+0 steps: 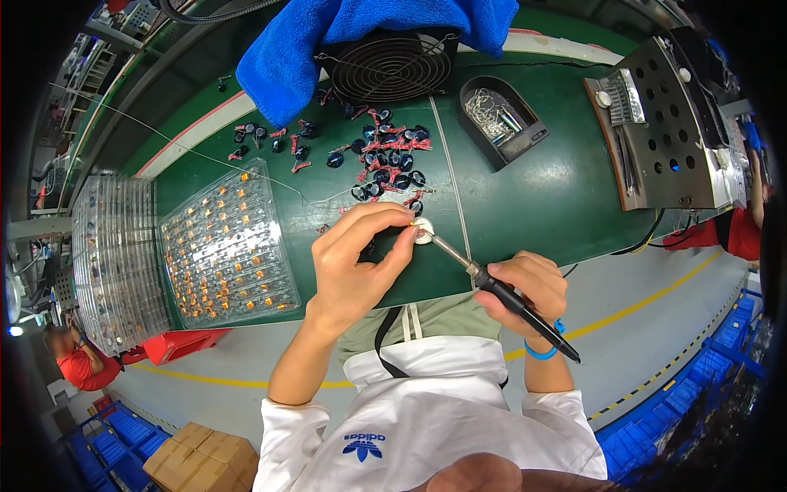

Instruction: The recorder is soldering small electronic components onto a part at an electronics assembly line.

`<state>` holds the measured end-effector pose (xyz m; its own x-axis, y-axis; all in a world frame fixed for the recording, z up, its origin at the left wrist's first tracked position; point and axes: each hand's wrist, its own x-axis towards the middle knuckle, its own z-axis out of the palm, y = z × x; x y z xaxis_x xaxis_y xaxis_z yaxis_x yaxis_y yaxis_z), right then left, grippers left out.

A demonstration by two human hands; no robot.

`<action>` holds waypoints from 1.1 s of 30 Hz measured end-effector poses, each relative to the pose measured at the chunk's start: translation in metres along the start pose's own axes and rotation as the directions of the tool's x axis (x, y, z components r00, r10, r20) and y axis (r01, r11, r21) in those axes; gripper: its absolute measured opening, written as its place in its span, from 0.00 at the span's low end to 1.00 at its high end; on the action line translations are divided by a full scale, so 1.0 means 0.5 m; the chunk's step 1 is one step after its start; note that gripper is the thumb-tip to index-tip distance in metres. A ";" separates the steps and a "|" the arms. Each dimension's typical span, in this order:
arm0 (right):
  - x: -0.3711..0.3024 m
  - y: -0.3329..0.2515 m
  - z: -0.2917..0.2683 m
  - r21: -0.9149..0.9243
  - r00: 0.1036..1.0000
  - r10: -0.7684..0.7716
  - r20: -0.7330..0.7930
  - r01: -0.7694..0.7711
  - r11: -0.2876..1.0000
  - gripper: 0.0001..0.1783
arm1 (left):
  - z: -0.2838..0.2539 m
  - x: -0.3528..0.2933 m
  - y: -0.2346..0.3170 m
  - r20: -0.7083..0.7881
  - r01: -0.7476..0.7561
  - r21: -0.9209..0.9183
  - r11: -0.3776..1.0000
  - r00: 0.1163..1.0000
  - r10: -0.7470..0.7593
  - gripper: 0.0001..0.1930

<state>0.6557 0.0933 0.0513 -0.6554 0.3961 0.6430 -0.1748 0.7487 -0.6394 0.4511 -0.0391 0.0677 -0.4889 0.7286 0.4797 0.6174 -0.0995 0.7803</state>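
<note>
Tray left of soldering iron; components, fan behind.

At the lower middle of the frame, a white shirt bears one upside-down blue word above a blue emblem.

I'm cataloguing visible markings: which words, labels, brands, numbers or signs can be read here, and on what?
White shirt: a blue word beside a blue leaf-shaped emblem; legible, but I won't copy it.
Soldering iron: no readable text.
Cardboard boxes: any print too small or blurred to read.
Perforated metal unit: any markings too small to read.
</note>
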 end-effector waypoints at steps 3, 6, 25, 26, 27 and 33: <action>-0.002 0.000 -0.001 -0.004 1.000 0.002 -0.004 -0.002 1.000 0.19 | 0.001 -0.001 0.001 0.000 -0.001 -0.002 1.000 1.000 0.001 0.10; -0.004 0.000 -0.001 0.007 0.999 0.007 -0.033 -0.007 1.000 0.19 | 0.000 0.000 0.001 0.004 0.000 0.005 1.000 1.000 0.000 0.10; 0.000 0.001 -0.005 0.034 1.000 0.024 -0.015 -0.023 0.999 0.20 | -0.007 0.000 0.000 0.062 -0.047 -0.002 0.999 0.997 0.047 0.15; 0.000 0.002 -0.005 0.037 1.000 0.017 -0.018 -0.017 0.999 0.20 | -0.007 0.001 0.000 0.062 -0.047 -0.001 0.999 0.997 0.047 0.15; 0.000 0.002 -0.005 0.035 1.000 0.016 -0.012 -0.016 0.999 0.20 | -0.006 0.001 0.000 0.062 -0.049 -0.009 0.999 0.997 0.050 0.15; 0.000 0.002 -0.005 0.031 1.000 0.017 -0.005 -0.016 0.999 0.20 | -0.003 0.002 0.004 0.047 -0.042 0.004 0.999 0.998 0.042 0.15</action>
<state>0.6573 0.0954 0.0519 -0.6543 0.4113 0.6346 -0.1867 0.7253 -0.6627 0.4510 -0.0398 0.0705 -0.4331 0.7549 0.4926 0.6396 -0.1277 0.7580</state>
